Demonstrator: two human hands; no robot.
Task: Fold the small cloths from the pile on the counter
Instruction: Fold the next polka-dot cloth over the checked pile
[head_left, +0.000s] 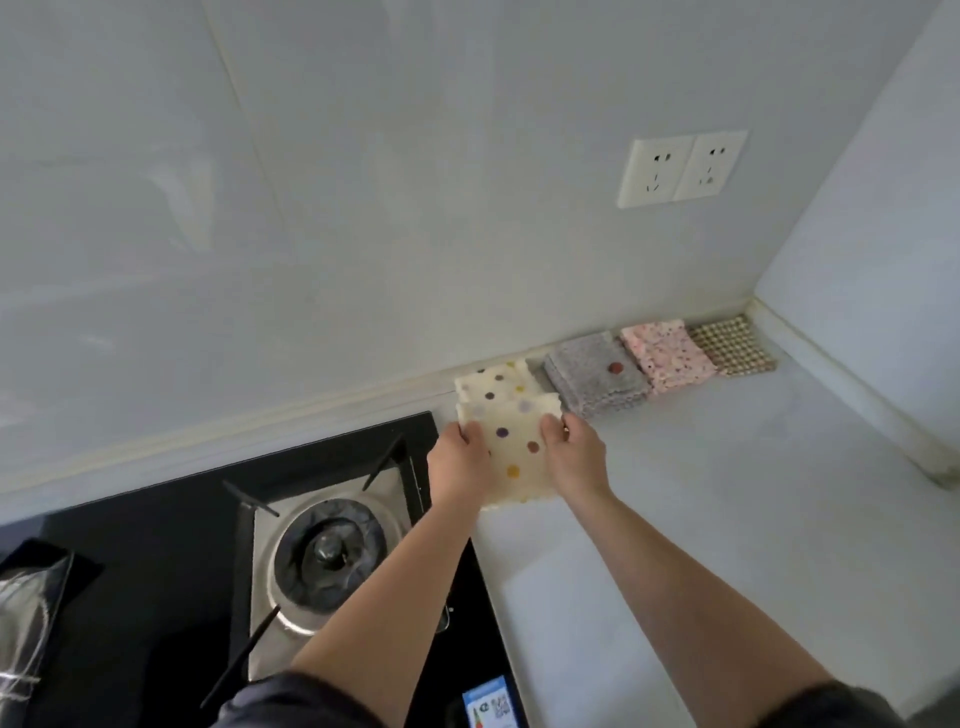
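Observation:
A cream cloth with coloured dots (514, 452) is held folded between both hands, just above the white counter (727, 493). My left hand (460, 462) grips its left edge and my right hand (574, 457) grips its right edge. Directly behind it, against the wall, lies another folded cream dotted cloth (493, 387). To the right along the wall sit a folded grey cloth (597, 379) with a red dot, a folded pink speckled cloth (667, 353) and a brown checked cloth (732, 345).
A black gas hob (156, 571) with a steel burner (327, 551) lies to the left, its edge under my left forearm. A double wall socket (680, 169) is above the cloths. The side wall (883, 260) closes the counter on the right.

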